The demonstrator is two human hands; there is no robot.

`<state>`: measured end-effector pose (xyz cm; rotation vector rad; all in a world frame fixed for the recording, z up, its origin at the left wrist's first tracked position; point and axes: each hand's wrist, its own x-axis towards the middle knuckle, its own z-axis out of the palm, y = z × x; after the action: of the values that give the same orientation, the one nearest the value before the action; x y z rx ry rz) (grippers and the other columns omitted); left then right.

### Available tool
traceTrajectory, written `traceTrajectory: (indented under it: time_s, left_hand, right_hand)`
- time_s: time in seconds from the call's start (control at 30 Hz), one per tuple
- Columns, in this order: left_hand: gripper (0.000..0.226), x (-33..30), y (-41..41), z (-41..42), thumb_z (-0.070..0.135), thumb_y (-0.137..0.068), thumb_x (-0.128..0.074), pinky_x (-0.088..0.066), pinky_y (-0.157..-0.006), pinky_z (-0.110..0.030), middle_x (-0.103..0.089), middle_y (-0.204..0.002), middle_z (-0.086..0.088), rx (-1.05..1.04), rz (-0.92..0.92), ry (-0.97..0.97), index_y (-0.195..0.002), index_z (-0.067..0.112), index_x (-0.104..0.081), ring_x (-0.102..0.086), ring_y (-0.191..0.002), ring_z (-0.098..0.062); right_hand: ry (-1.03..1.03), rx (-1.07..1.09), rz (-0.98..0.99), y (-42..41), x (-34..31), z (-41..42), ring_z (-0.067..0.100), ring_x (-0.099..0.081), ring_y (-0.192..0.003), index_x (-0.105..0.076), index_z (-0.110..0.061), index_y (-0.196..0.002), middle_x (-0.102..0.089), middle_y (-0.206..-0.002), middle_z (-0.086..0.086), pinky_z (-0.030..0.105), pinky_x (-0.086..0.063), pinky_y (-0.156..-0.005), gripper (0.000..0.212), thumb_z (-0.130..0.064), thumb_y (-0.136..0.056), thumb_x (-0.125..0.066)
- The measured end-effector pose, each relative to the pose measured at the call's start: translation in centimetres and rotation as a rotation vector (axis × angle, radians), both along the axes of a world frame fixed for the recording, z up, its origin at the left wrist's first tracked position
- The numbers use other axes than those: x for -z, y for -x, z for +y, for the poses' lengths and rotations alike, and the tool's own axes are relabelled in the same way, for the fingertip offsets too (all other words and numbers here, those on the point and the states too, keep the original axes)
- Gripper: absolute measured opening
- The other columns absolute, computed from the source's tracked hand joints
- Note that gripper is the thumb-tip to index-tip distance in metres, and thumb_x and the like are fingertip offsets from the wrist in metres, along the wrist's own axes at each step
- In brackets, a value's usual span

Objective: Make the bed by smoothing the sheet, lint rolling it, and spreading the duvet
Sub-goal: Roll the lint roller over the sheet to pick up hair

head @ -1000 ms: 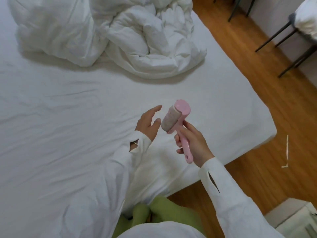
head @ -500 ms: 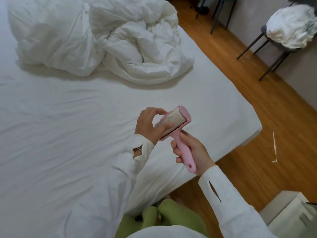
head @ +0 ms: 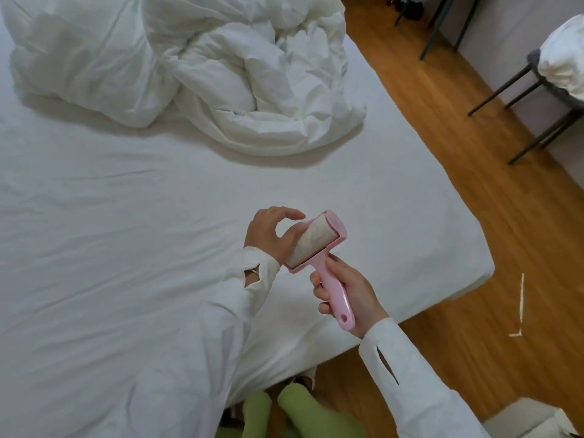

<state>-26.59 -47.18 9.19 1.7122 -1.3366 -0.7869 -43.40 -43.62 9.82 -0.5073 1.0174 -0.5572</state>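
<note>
A white sheet (head: 126,248) covers the mattress, with light creases on the left. The white duvet (head: 237,74) lies bunched in a heap at the far side of the bed. Above the bed's near right part I hold a pink lint roller (head: 314,241); its sticky roll looks grey with lint. My right hand (head: 355,295) grips the pink handle. My left hand (head: 268,235) curls at the roll, thumb against the paper and index fingertip by the roll's upper end.
Wooden floor (head: 458,184) runs along the bed's right side, with a pale tape mark (head: 520,305) on it. A dark-legged chair (head: 534,86) carrying white bedding stands at the far right by the wall. A white box (head: 531,418) sits at the bottom right. My green-clad legs (head: 300,412) are at the bed's edge.
My left hand came from open beside the roller to curled on the roll. The roller's head tilted toward it. The view shifted slightly.
</note>
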Motion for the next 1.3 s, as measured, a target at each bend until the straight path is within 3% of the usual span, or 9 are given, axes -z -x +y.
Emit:
traceTrajectory:
  time_s: [0.13,0.27,0.33,0.43,0.6,0.77,1.0,1.17,1.3]
  left_hand:
    - [0.005,3.2,3.2,-3.2,0.022,-0.086,-0.067,-0.031,-0.080,-0.004,-0.062,-0.085,0.020,0.006,-0.003,-0.088,-0.089,0.023,-0.072,-0.052,-0.096,-0.007]
    - [0.020,8.7,3.7,-5.2,0.019,-0.093,-0.055,-0.037,-0.094,-0.027,-0.064,-0.111,0.005,-0.041,-0.115,-0.216,-0.111,0.023,-0.065,-0.053,-0.110,-0.018]
    - [0.039,11.7,3.1,-5.0,0.027,-0.092,-0.055,-0.031,-0.103,-0.032,-0.052,-0.134,0.000,0.006,-0.293,-0.383,-0.131,0.022,-0.051,-0.043,-0.126,-0.021]
    - [0.099,15.2,2.7,-3.6,0.064,-0.076,-0.060,-0.008,-0.115,-0.039,-0.015,-0.156,0.001,0.160,-0.601,-0.673,-0.150,0.018,-0.012,-0.013,-0.144,-0.017]
    - [0.134,18.0,2.8,-1.9,0.083,-0.058,-0.055,0.010,-0.113,-0.049,0.016,-0.157,0.006,0.085,-0.701,-0.786,-0.148,0.015,0.017,0.016,-0.144,-0.013]
    - [0.136,18.4,3.1,-2.1,0.080,-0.060,-0.058,0.014,-0.112,-0.049,0.022,-0.156,0.002,0.086,-0.686,-0.828,-0.146,0.013,0.022,0.021,-0.144,-0.016]
    - [0.119,18.2,4.3,-1.8,0.072,-0.073,-0.055,0.011,-0.113,-0.049,0.019,-0.157,0.003,0.108,-0.708,-0.781,-0.148,0.018,0.020,0.019,-0.144,-0.019]
    - [0.114,18.9,3.9,-1.8,0.073,-0.075,-0.052,0.012,-0.112,-0.051,0.017,-0.157,0.005,0.100,-0.724,-0.757,-0.148,0.021,0.019,0.019,-0.144,-0.018]
    - [0.115,18.9,3.8,-1.8,0.074,-0.074,-0.051,0.012,-0.112,-0.051,0.016,-0.157,0.004,0.109,-0.737,-0.760,-0.148,0.020,0.019,0.018,-0.144,-0.018]
  right_hand:
    - [0.004,-0.065,0.084,3.1,2.5,-3.7,0.015,-0.045,-0.052,-0.059,-0.016,-0.119,-0.054,-0.080,0.007,0.024,-0.036,-0.045,0.029,-0.032,-0.100,-0.045]
    - [0.200,-0.150,0.435,4.8,5.7,-7.6,0.015,-0.050,-0.063,-0.051,-0.046,-0.132,-0.057,-0.093,0.002,0.028,-0.044,-0.054,0.033,-0.043,-0.099,-0.051]
    - [0.388,-0.272,0.659,5.1,8.4,-9.6,0.012,-0.056,-0.085,-0.027,-0.053,-0.144,-0.058,-0.114,-0.004,0.027,-0.047,-0.075,0.052,-0.035,-0.100,-0.047]
    - [0.609,-0.499,0.840,4.0,12.4,-11.7,0.021,-0.053,-0.117,-0.010,-0.052,-0.149,-0.051,-0.135,-0.002,0.034,-0.042,-0.096,0.057,-0.032,-0.103,-0.038]
    - [0.577,-0.393,0.894,1.1,16.0,-13.1,0.028,-0.060,-0.102,-0.002,-0.057,-0.146,-0.059,-0.113,-0.004,0.038,-0.047,-0.089,0.072,-0.036,-0.095,-0.049]
    - [0.563,-0.719,1.189,2.1,16.7,-12.8,0.036,-0.061,-0.086,0.014,-0.063,-0.140,-0.060,-0.088,0.009,0.038,-0.046,-0.075,0.058,-0.063,-0.096,-0.024]
    - [0.560,-0.867,1.304,8.3,15.2,-6.2,0.024,-0.062,-0.071,0.026,-0.052,-0.142,-0.061,-0.079,0.007,0.037,-0.054,-0.071,0.065,-0.050,-0.100,-0.024]
    - [0.610,-0.855,1.325,3.6,16.0,-11.8,0.038,-0.063,-0.096,0.016,-0.052,-0.146,-0.064,-0.112,0.018,0.039,-0.046,-0.081,0.064,-0.049,-0.100,-0.029]
    - [0.692,-0.840,1.265,-1.9,16.4,-17.2,0.037,-0.061,-0.094,0.015,-0.054,-0.145,-0.062,-0.109,0.018,0.037,-0.040,-0.076,0.064,-0.050,-0.099,-0.028]
